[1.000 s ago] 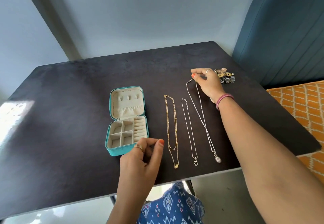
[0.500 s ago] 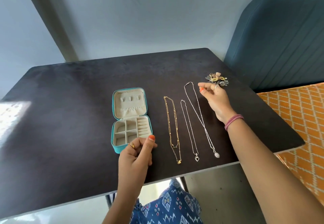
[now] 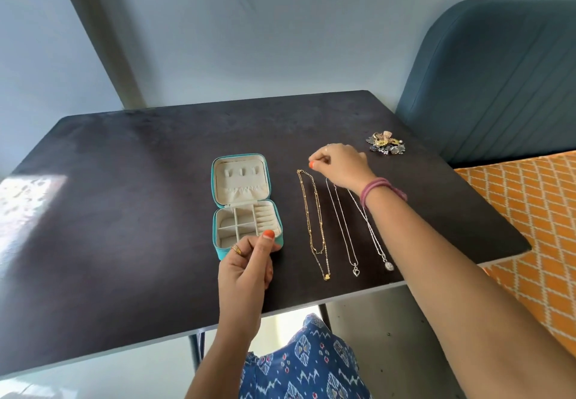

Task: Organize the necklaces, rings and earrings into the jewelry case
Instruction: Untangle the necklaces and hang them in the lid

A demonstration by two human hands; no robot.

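Note:
The teal jewelry case (image 3: 248, 254) lies open on the dark table (image 3: 124, 211), its beige compartments empty. My left hand (image 3: 246, 264) is curled at its front right corner, thumb on the rim. To the right lie a gold necklace (image 3: 314, 227), a silver heart-pendant necklace (image 3: 343, 230) and a longer silver oval-pendant necklace (image 3: 374, 239). My right hand (image 3: 341, 164) hovers with pinched fingers just right of the gold chain's top and hides the tops of both silver chains. Whether it grips a chain is hidden. A pile of earrings and rings (image 3: 385, 144) sits beyond.
A blue upholstered chair back (image 3: 498, 86) stands past the table's right far corner, with an orange patterned cushion (image 3: 530, 211) beside the right edge. A wall runs behind the table. Sunlight glares on the table's left side.
My right hand moved left from beside the jewelry pile to above the chain tops. My left hand moved forward to the case's front corner. The view tilted up slightly.

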